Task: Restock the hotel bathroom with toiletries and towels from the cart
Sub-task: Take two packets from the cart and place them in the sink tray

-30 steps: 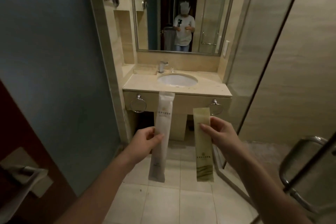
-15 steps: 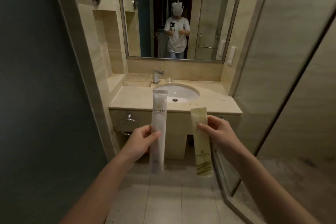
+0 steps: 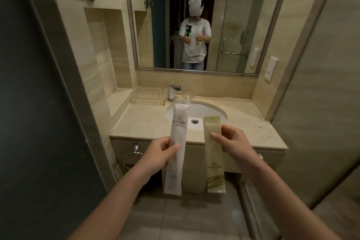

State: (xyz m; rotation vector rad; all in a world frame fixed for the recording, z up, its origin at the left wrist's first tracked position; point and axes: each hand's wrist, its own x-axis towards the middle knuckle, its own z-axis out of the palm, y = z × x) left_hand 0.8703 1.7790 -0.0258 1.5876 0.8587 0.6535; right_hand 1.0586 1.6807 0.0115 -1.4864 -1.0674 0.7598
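My left hand (image 3: 158,153) pinches a long white toiletry packet (image 3: 176,142) upright at its middle, thumb on the front. My right hand (image 3: 232,142) pinches a pale green toiletry packet (image 3: 214,160) near its upper part, also upright. Both packets hang in the air just in front of the beige vanity counter (image 3: 140,122), over its front edge. The white sink basin (image 3: 206,112) lies behind them. A clear tray (image 3: 148,95) sits at the counter's back left, beside the faucet (image 3: 173,91).
A small glass dish (image 3: 188,95) stands right of the faucet. A large mirror (image 3: 194,19) reflects a person holding the packets. A towel ring (image 3: 132,157) hangs under the counter at the left. A dark wall edges the left; a glass shower partition (image 3: 321,103) the right.
I have walked closer to the vanity; the counter and sink now fill the middle of the view. Both hands still hold their packets the same way.
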